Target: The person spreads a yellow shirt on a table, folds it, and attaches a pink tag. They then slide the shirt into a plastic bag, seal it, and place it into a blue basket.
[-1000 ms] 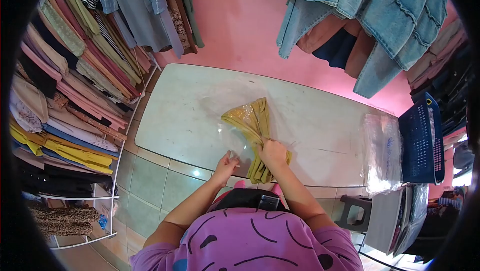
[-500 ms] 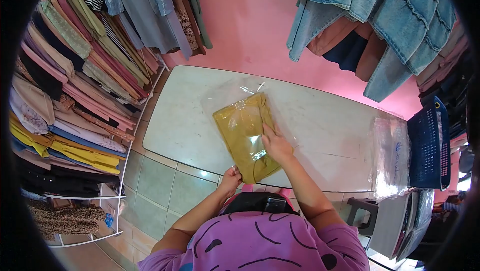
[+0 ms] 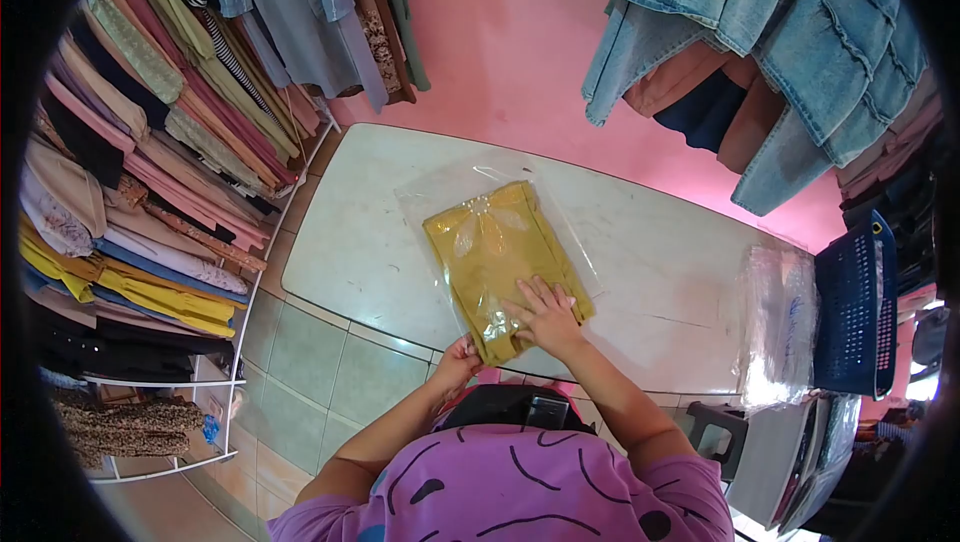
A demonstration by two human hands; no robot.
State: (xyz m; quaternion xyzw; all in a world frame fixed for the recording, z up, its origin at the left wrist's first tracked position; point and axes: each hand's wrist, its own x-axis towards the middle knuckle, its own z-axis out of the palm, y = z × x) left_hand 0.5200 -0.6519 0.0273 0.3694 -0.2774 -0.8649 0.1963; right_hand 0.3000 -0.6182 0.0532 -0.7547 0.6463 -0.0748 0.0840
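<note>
A folded mustard-yellow garment [image 3: 490, 252] with a pale leaf-like pattern lies inside a clear plastic bag [image 3: 565, 212] on the white table [image 3: 360, 212]. My right hand [image 3: 545, 314] rests flat on the garment's lower right part, its fingers spread over the plastic. At the lower left corner, by the table's near edge, my left hand [image 3: 459, 358] pinches the edge of the bag. The plastic reaches past the garment at the far end and along the right side.
A stack of clear plastic bags [image 3: 778, 327] lies at the table's right end beside a blue basket [image 3: 855, 312]. Clothes [image 3: 150, 142] hang on a white rack at left. Denim garments [image 3: 740, 32] hang at upper right. A dark stool [image 3: 718, 432] stands below the table's right end.
My right hand has slid down toward the garment's near end and spread its fingers. The garment's right side now lies flatter and wider. My left hand stays at the lower left corner.
</note>
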